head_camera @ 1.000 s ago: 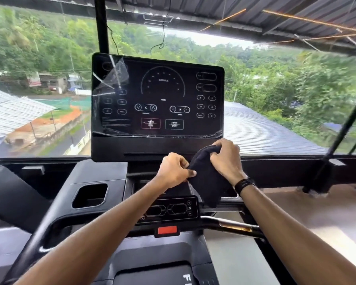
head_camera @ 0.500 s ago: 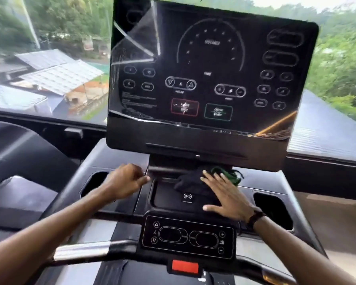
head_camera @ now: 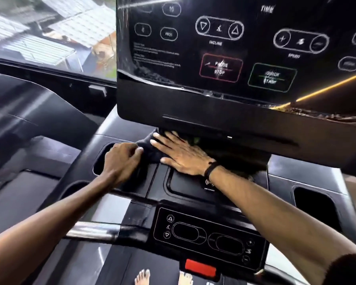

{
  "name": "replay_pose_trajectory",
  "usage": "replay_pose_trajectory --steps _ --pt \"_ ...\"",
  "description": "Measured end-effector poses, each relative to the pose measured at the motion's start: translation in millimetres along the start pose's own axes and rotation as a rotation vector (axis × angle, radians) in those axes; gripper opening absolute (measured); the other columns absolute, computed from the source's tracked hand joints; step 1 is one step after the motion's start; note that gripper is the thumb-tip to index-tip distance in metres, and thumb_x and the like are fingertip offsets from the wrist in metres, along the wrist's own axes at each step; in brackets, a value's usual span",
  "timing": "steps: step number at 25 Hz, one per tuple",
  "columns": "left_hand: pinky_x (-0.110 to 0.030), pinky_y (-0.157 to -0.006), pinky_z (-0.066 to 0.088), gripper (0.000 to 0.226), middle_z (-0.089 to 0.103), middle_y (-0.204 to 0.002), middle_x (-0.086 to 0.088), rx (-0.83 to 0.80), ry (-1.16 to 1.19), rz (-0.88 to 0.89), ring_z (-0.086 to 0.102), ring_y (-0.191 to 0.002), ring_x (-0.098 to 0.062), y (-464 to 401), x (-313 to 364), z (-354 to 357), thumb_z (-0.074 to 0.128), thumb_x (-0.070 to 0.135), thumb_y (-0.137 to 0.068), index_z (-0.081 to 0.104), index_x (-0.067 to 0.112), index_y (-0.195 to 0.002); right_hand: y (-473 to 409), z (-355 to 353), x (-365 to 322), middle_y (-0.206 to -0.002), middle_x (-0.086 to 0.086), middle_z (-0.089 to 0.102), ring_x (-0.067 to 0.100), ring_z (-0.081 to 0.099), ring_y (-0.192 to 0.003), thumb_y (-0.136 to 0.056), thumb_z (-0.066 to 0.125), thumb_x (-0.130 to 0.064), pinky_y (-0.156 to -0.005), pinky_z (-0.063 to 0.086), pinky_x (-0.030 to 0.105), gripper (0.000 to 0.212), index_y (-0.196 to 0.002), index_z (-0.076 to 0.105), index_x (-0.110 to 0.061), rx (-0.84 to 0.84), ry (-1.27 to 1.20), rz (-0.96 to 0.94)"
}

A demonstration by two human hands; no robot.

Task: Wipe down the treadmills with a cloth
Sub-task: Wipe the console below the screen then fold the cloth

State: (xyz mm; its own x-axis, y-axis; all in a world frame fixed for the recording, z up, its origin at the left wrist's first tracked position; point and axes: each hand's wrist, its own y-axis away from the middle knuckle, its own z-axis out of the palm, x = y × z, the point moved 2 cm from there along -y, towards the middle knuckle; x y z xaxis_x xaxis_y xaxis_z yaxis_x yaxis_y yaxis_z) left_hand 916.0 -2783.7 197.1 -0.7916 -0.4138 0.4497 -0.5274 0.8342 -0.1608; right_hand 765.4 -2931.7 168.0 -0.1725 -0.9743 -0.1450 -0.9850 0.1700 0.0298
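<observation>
Treadmill console tray [head_camera: 185, 188] beneath the display screen [head_camera: 224, 48]: the right hand [head_camera: 181, 155], spread flat, presses the dark cloth [head_camera: 150, 149] against the tray's far edge for wiping, while the left hand [head_camera: 123, 159], loosely curled, pinches its left side, probably steadying it.

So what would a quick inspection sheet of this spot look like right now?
Surface: black treadmill console tray, glossy, under the display panel.
Job's things: dark cloth lying on the tray below the display.
Clutter: nothing seen.
Grips: right hand flat, pressing the cloth; left hand curled at the cloth's left edge.
Cables: nothing seen.
Surroundings: window with rooftops beyond; red stop tab; bare feet on the belt.
</observation>
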Motion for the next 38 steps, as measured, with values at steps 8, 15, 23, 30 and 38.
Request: replay_pose_trajectory --steps 8,15,23,30,38 --pt "-0.034 -0.058 0.033 0.036 0.052 -0.055 -0.003 -0.131 0.013 0.200 0.051 -0.062 -0.033 -8.8 8.5 -3.3 0.041 0.040 -0.074 0.056 0.009 -0.063 141.1 -9.5 31.7 -0.157 -0.008 0.035 0.025 0.049 -0.123 -0.099 0.031 -0.057 -0.092 0.040 0.045 0.060 -0.154 0.026 -0.035 0.145 0.354 0.311" --pt "-0.033 -0.057 0.040 0.030 0.055 -0.054 -0.001 -0.294 0.222 0.295 0.052 -0.058 -0.027 -1.5 22.0 -3.7 0.043 0.037 -0.069 0.053 0.010 -0.059 215.4 -14.8 24.7 -0.132 0.013 0.053 0.034 0.055 -0.116 -0.092 0.060 -0.038 -0.101 0.043 0.045 0.055 -0.141 0.050 -0.016 0.314 -0.060 0.845" --pt "-0.024 -0.049 0.045 0.023 0.074 -0.071 -0.004 -0.646 0.509 0.335 0.062 -0.055 -0.016 8.8 118.4 -10.7 0.067 0.032 -0.087 0.069 0.016 -0.070 238.4 -97.2 -24.7 -0.116 0.012 0.069 0.020 0.063 -0.105 -0.088 0.071 -0.001 -0.091 0.048 0.019 0.036 -0.123 0.064 -0.002 0.245 -0.543 0.926" --pt "-0.013 -0.058 0.048 0.037 0.068 -0.088 0.004 -0.876 0.876 0.605 0.064 -0.070 0.004 74.9 257.3 -51.4 0.077 -0.004 -0.079 0.063 0.007 -0.112 311.8 -170.0 -130.7 -0.125 0.011 0.063 0.014 0.062 -0.108 -0.081 0.069 -0.027 -0.094 0.050 0.023 0.064 -0.136 0.052 0.000 0.787 -1.065 0.814" --pt "-0.026 -0.067 0.056 0.043 0.072 -0.085 -0.004 -0.880 1.020 0.711 0.067 -0.073 -0.012 251.7 386.5 -91.0 0.088 0.032 -0.064 0.068 0.009 -0.094 454.3 -193.8 -274.6 -0.123 0.013 0.069 0.023 0.066 -0.114 -0.084 0.072 -0.026 -0.094 0.054 0.033 0.050 -0.128 0.061 -0.005 1.069 -1.020 1.011"
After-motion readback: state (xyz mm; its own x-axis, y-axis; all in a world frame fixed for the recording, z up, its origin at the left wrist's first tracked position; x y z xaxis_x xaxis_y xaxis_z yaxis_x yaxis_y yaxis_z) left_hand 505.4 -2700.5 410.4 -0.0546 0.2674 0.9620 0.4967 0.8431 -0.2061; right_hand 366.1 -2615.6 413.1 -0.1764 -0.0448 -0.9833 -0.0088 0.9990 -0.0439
